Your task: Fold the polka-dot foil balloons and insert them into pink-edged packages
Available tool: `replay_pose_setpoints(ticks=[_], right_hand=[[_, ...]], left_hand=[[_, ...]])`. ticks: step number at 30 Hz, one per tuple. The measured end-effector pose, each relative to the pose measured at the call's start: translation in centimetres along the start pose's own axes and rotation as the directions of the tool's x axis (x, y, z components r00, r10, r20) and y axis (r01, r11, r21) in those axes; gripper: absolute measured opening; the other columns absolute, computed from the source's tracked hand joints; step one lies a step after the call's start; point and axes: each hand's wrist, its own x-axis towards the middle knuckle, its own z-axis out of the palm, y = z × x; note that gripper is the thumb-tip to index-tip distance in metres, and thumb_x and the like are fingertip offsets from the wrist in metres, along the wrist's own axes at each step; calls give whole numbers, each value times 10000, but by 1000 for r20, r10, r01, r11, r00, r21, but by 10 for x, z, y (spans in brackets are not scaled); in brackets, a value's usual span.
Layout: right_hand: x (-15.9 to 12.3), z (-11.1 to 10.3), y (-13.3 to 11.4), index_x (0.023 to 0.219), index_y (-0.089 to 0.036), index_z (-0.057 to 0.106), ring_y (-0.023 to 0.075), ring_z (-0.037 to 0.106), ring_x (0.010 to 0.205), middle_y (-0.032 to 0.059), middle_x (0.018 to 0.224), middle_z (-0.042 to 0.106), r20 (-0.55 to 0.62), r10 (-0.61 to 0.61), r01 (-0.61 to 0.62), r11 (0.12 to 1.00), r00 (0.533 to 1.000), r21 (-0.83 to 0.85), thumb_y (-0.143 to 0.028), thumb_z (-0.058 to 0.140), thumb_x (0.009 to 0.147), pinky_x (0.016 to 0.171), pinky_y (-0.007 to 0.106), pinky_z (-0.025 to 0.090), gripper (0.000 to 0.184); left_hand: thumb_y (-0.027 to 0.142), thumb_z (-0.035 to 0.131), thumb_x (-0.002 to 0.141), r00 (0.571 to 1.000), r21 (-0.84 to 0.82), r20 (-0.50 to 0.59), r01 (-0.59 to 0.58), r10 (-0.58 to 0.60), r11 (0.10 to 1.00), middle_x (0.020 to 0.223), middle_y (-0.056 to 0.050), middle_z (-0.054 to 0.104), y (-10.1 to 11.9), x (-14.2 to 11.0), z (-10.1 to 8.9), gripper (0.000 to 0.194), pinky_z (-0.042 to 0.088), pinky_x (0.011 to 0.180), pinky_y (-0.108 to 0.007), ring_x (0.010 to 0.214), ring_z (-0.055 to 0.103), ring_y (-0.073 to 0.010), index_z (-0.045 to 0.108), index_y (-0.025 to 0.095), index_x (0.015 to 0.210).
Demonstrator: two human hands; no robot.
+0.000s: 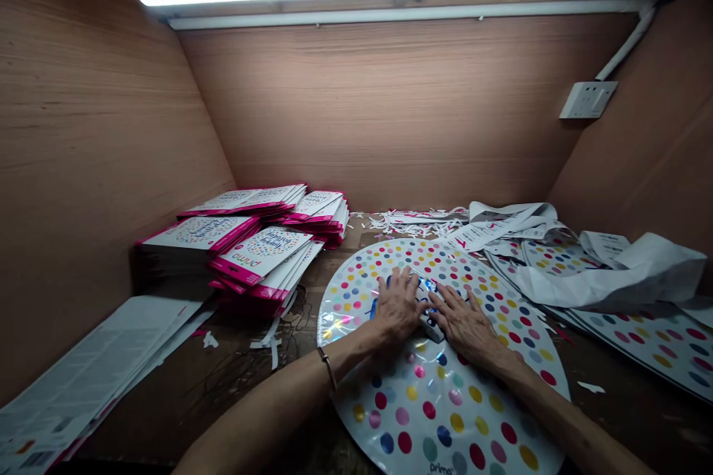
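A round white foil balloon (434,401) with coloured dots lies flat on the dark wooden table (234,386) in front of me. My left hand (396,304) rests on its middle with the fingers curled down onto the blue lettering. Beside it, my right hand (465,323) lies flat on the balloon, fingers stretched out and pointing left, pressing near a small white piece (431,328) between the two hands. A thin bracelet (328,367) sits on my left wrist.
Stacks of pink-edged packaged balloons (259,252) stand at the left back. More flat dotted balloons (640,330) and crumpled white paper (613,267) lie at the right. White paper strips (417,221) litter the back. Printed sheets (83,378) lie at the near left. Wooden walls enclose the booth, with a socket (587,99).
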Motion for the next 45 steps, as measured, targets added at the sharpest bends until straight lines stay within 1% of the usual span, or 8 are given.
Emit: replay_pose_setpoints(ticks=[5, 10, 15, 18, 21, 37, 41, 45], right_hand=[[0, -2, -3, 1337, -208, 424, 262, 266, 1333, 123, 1442, 331, 36, 43, -42, 998, 998, -37, -327, 329, 921, 1056, 576, 104, 443], [-6, -10, -9, 1330, -221, 433, 256, 284, 1326, 112, 1434, 350, 54, 54, -52, 998, 997, -39, -333, 307, 935, 1046, 575, 152, 429], [-24, -17, -31, 1352, -261, 396, 229, 244, 1345, 66, 1465, 298, 60, 2, -3, 1000, 998, 23, -383, 299, 945, 1057, 545, 179, 436], [-33, -23, -43, 1349, -256, 404, 238, 242, 1345, 72, 1464, 296, 77, -34, 29, 998, 996, 57, -358, 315, 942, 1059, 553, 171, 429], [-37, -31, -47, 1351, -252, 406, 258, 236, 1347, 94, 1463, 291, 111, -53, 44, 996, 992, 82, -328, 311, 943, 1051, 568, 180, 426], [-55, -34, -54, 1424, -228, 231, 211, 141, 1375, 36, 1492, 191, 219, -88, 48, 982, 972, 183, -460, 235, 940, 1093, 530, 112, 537], [-57, -36, -52, 1418, -230, 248, 210, 136, 1375, 35, 1491, 190, 211, -112, 73, 981, 971, 182, -452, 201, 949, 1095, 530, 108, 521], [-59, -40, -57, 1418, -234, 238, 213, 131, 1375, 34, 1488, 199, 212, -107, 64, 978, 971, 198, -460, 183, 951, 1089, 561, 89, 521]], left_hand=[[712, 450, 742, 888, 55, 255, -408, 382, 911, 1499, -167, 115, -7, -2, 18, 944, -56, 1035, -613, 1381, 23, -339, 175, 136, 1437], [522, 557, 782, 998, -246, 32, -40, 49, 968, 1421, -119, 349, -15, 4, 9, 637, 132, 1095, -448, 1336, 253, -271, 428, 197, 1314], [344, 425, 883, 965, -301, -134, 177, -225, 937, 1313, -203, 440, -16, -37, -2, 505, 306, 1017, -425, 1248, 391, -289, 388, 80, 1312], [431, 528, 834, 993, -155, -102, -67, 52, 986, 1438, -164, 300, -9, -70, -2, 614, 92, 1104, -471, 1362, 179, -309, 365, 141, 1351], [625, 524, 769, 905, -16, 142, -403, 401, 915, 1473, -177, 214, -8, -84, -1, 848, -55, 1081, -541, 1378, 104, -329, 252, 146, 1415], [667, 594, 671, 838, -173, 345, -386, 423, 906, 1497, -149, 107, -26, -69, -4, 998, -112, 1039, -575, 1383, 46, -333, 183, 184, 1441], [427, 712, 679, 994, -460, 85, -26, 73, 888, 1424, -73, 363, -28, -64, -4, 592, 100, 1116, -416, 1346, 244, -272, 536, 238, 1211], [292, 608, 769, 934, -598, -66, 245, -351, 763, 1182, -124, 554, -28, -52, -6, 343, 364, 979, -390, 1175, 453, -270, 559, 143, 1074]])
